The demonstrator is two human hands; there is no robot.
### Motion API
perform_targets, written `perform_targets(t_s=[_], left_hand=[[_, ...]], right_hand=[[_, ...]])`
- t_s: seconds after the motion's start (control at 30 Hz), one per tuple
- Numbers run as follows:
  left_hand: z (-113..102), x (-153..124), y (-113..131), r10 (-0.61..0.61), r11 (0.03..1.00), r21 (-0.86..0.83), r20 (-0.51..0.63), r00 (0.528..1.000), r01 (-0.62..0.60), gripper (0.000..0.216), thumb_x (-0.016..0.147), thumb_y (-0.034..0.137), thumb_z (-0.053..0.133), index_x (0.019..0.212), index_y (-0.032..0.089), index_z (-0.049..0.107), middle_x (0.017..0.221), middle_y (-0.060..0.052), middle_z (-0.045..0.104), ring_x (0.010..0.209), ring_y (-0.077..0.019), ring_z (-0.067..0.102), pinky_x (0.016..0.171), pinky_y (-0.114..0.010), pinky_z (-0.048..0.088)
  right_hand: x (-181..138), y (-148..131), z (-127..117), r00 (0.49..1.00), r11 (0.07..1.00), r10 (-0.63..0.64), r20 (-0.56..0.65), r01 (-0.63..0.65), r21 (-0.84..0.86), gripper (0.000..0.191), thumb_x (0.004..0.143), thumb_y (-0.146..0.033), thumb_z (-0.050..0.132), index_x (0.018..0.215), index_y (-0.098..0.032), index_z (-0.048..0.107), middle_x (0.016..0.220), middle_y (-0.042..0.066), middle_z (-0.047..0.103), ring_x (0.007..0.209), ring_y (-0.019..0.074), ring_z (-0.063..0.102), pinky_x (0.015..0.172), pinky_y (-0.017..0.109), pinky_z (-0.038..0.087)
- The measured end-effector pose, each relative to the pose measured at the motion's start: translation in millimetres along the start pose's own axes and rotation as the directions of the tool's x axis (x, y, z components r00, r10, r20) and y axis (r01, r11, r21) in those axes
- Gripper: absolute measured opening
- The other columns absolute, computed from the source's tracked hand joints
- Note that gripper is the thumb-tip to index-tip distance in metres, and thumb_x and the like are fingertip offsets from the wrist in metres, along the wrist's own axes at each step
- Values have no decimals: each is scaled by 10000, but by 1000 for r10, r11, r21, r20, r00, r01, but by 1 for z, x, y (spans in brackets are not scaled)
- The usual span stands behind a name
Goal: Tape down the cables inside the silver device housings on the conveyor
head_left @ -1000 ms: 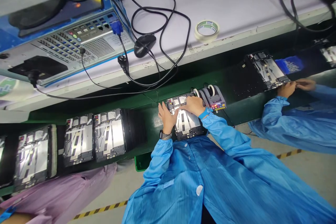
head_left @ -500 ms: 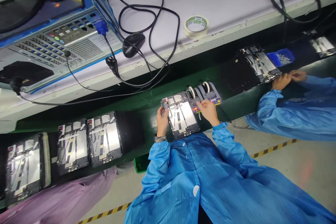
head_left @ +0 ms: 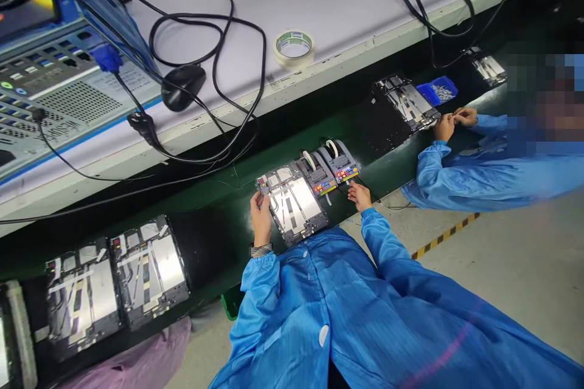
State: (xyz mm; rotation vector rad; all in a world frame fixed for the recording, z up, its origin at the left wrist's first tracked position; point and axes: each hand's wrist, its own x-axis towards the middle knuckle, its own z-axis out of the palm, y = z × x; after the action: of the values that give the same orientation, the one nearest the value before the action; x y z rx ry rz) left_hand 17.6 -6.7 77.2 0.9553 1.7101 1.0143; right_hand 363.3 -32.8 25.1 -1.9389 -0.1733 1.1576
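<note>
In the head view, your left hand [head_left: 261, 216] lies against the left edge of a metal tablet chassis [head_left: 292, 206], which sits on the dark green conveyor belt [head_left: 387, 164] directly in front of your chest. Your left fingers [head_left: 256, 202] wrap over that edge, probably to steady the chassis, though you cannot tell whether they clamp it or only rest there. Your right hand [head_left: 360, 196] is off the chassis, on the belt's near edge, with its right fingers [head_left: 356, 190] loosely together around nothing visible. It sits just below two tape dispensers [head_left: 328, 167] butted against the chassis's far corner, a placement that keeps them within easy reach. The chassis lies flat and slightly angled, its bright metal back crossed by dark and pale strips, with small components along its far end. Matching chassis [head_left: 148, 270] wait on the belt to your left. To your right, a co-worker's hands [head_left: 449, 124] work at another chassis [head_left: 406, 103] beside a blue tray [head_left: 437, 90]. Beyond the belt, a white surface [head_left: 328, 0] carries a masking tape roll [head_left: 294, 48] and a mouse [head_left: 182, 87].
</note>
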Motion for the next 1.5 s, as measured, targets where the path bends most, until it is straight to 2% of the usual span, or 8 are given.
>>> perform_targets(t_s=[0.17, 0.43, 0.53, 0.63, 0.77, 1.07, 1.33, 1.5], left_hand=[[1, -1, 1, 3, 999, -32, -2, 1000, -3, 397, 994, 427, 581, 1341, 240, 536, 1350, -106, 660, 1260, -215, 643, 1077, -366, 518], [4, -2, 9, 12, 993, 118, -52, 999, -6, 457, 938, 452, 681, 1317, 231, 553, 1353, -120, 649, 1228, -241, 643, 1035, -383, 531], [6, -3, 9, 28, 991, 129, -48, 998, -22, 453, 951, 447, 664, 1329, 227, 548, 1349, -124, 650, 1224, -241, 642, 1037, -388, 528], [6, -4, 10, 30, 993, 117, -37, 999, -25, 470, 956, 467, 658, 1342, 227, 537, 1373, -123, 637, 1243, -237, 629, 1044, -378, 519], [4, -5, 12, 14, 992, 125, -35, 999, -9, 488, 949, 480, 671, 1344, 229, 533, 1389, -121, 629, 1242, -237, 626, 1043, -372, 513], [2, -4, 12, 30, 993, 111, -18, 999, -27, 482, 943, 469, 679, 1334, 226, 535, 1398, -136, 623, 1231, -249, 634, 1030, -386, 524], [2, 2, 6, 28, 994, 105, -8, 1000, -27, 476, 936, 448, 688, 1327, 229, 527, 1375, -130, 636, 1225, -241, 643, 1041, -390, 523], [-4, -1, 12, 49, 980, 192, 3, 999, -48, 507, 931, 448, 680, 1345, 210, 510, 1368, -162, 602, 1253, -271, 618, 1081, -453, 501]], right_hand=[[12, 6, 6, 999, 997, 25, 26, -27, 67, 254, 844, -322, 792, 831, -192, 574, 609, -47, 581, 485, 75, 525, 500, 170, 506], [21, 20, 7, 995, 995, 6, -100, 4, 97, 159, 841, -272, 718, 836, -199, 577, 529, -89, 486, 457, 81, 501, 485, 171, 498], [24, 29, 4, 987, 993, 13, -159, 6, 121, 170, 851, -299, 692, 866, -210, 547, 580, -72, 558, 489, 93, 565, 496, 180, 514], [29, 36, 3, 983, 960, 26, -180, 25, 280, 169, 829, -260, 689, 911, -204, 552, 682, -33, 661, 588, 114, 657, 534, 196, 550], [38, 40, 7, 987, 900, 28, -160, 44, 434, 271, 757, -220, 743, 948, -204, 552, 724, -26, 700, 645, 137, 695, 541, 212, 566], [54, 49, 19, 987, 878, 29, -155, 49, 476, 489, 634, -161, 842, 993, -212, 514, 683, -69, 663, 607, 123, 671, 515, 191, 553], [53, 44, 26, 977, 874, 65, -205, 43, 484, 552, 598, -84, 817, 960, -235, 429, 660, -99, 604, 554, 92, 603, 506, 182, 548], [43, 41, 13, 971, 885, 45, -234, 71, 461, 585, 574, -99, 789, 984, -249, 400, 711, -104, 617, 552, 87, 597, 501, 179, 531]])
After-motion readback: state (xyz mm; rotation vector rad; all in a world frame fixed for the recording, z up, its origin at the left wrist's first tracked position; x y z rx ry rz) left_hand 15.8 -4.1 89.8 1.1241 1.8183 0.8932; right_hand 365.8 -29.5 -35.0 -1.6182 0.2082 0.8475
